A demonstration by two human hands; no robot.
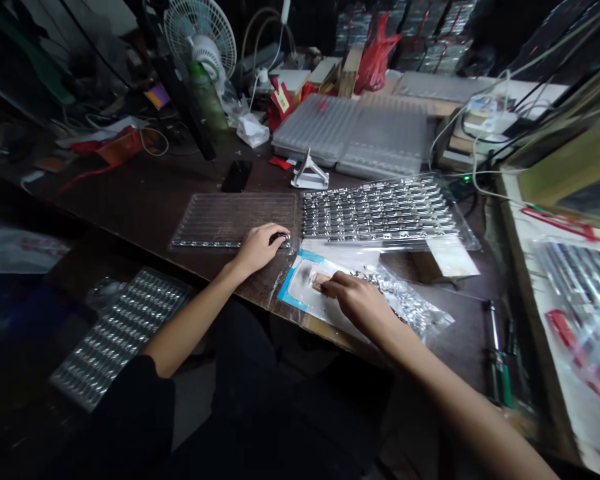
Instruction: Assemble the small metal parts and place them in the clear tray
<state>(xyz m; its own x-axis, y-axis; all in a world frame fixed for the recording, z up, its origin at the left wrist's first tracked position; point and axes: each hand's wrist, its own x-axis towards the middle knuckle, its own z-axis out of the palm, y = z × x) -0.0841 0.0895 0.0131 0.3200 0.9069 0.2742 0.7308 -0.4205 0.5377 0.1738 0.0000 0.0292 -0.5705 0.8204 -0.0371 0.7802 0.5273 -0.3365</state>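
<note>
My left hand is at the right end of a clear ribbed plastic tray. Its thumb and fingers curl together over the tray's front row, where small shiny metal parts lie; what is between the fingertips is too small to make out. My right hand has its fingers pinched down at a small tan piece on a white board edged with blue tape. Whatever those fingertips hold is hidden. Beside this hand, a clear plastic bag spills loose small metal parts.
A second tray full of shiny metal parts lies right of the first. Behind stand a white stand, a phone, stacked clear trays and a fan. A green-handled screwdriver lies right. Another filled tray sits lower left.
</note>
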